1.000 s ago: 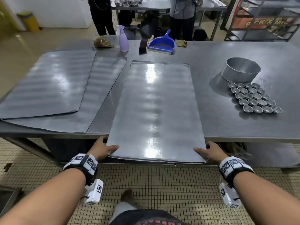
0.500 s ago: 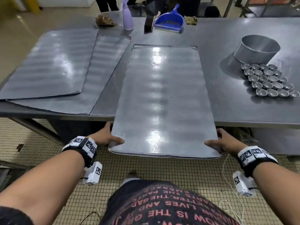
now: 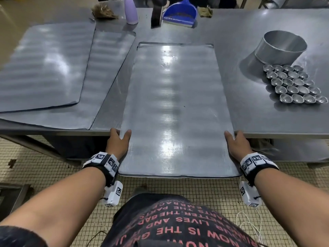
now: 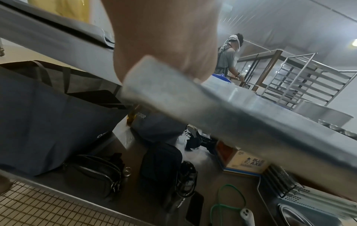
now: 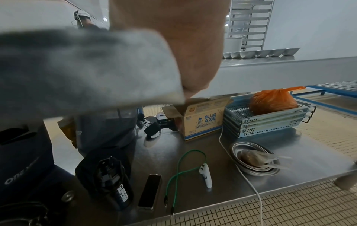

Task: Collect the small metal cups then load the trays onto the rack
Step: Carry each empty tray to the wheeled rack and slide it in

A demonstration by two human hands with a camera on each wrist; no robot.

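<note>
A long flat metal tray [image 3: 174,107] lies lengthways on the steel table [image 3: 258,118], its near end jutting out over the floor. My left hand [image 3: 118,142] grips its left edge, thumb on top and fingers underneath. On the opposite edge my right hand [image 3: 235,145] holds it the same way. The tray's corner [image 4: 154,85] shows under my left palm, and its other corner [image 5: 115,68] under my right palm. Several small metal cups [image 3: 295,84] sit packed together at the table's right, beside a round metal tin [image 3: 279,47]. A tall tray rack [image 4: 301,82] stands beyond the table.
Two more flat trays [image 3: 44,65] overlap on the table's left. A purple spray bottle [image 3: 130,11], a blue dustpan [image 3: 179,13] and a brush lie at the far edge. Bags, a cardboard box [image 5: 203,120], plastic baskets [image 5: 266,117] and bowls fill the lower shelf.
The tray has slid toward me off the table edge. Both hands moved from its near corners further forward along its long sides. My view has tilted down.
</note>
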